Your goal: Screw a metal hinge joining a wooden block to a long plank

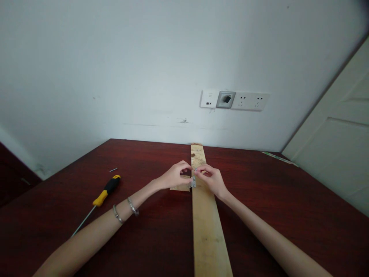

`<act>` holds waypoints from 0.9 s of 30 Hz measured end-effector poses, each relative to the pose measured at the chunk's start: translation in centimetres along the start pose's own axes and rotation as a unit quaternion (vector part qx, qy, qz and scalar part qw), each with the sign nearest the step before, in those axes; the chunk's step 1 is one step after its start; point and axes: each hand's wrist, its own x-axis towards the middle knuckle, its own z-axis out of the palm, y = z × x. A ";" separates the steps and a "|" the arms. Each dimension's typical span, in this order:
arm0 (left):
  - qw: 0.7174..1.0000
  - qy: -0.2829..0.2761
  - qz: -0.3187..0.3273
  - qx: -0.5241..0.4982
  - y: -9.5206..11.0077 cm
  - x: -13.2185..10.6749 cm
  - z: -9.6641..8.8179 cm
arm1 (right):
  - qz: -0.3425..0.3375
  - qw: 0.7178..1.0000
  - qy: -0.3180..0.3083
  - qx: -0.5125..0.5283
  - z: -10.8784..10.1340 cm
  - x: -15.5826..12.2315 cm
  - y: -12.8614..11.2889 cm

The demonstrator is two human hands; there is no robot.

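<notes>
A long pale wooden board [206, 227] lies lengthwise on the dark red table, running toward the wall. Against its left side sits a short wooden piece [180, 188], partly under my left hand. A small silver metal hinge [194, 182] spans the joint between the two. My left hand [175, 175] is curved over the short piece, thumb on the hinge and index finger bent close to the board's edge. Over the board, my right hand [212, 180] pinches a tiny shiny item [195, 169] between thumb and index finger; its kind is too small to tell.
A yellow-and-black screwdriver [107, 191] lies left of my left forearm, its shaft partly behind the arm. Beyond it is a single screw [113, 169]. The white wall [138, 77] with sockets [250, 101] borders the table's far edge; a pale door [340, 127] stands right.
</notes>
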 end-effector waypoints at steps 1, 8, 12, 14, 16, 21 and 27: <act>0.997 -0.030 0.008 0.068 -0.1 0.0 -0.6 | 0.007 1.000 0.004 0.000 -0.1 0.0 0.3; 0.950 -0.180 -0.033 0.255 -1.0 -0.5 -2.5 | 0.032 0.999 0.017 -0.016 -0.2 0.1 2.1; 0.936 -0.208 -0.042 0.281 -1.3 -0.6 -1.9 | 0.032 0.999 0.013 -0.019 -0.2 0.1 2.3; 0.934 -0.211 -0.042 0.287 -1.4 -0.7 -1.7 | 0.031 0.999 0.012 -0.021 -0.3 0.0 2.3; 0.934 -0.211 -0.041 0.285 -1.6 -0.7 -1.7 | 0.030 0.999 0.011 -0.022 -0.3 0.0 2.3; 0.939 -0.202 -0.039 0.275 -1.7 -0.7 -1.6 | 0.029 0.999 0.006 -0.023 -0.3 0.0 2.5; 0.946 -0.187 -0.031 0.262 -2.0 -0.7 -1.5 | 0.029 0.999 0.002 -0.031 -0.2 -0.1 2.8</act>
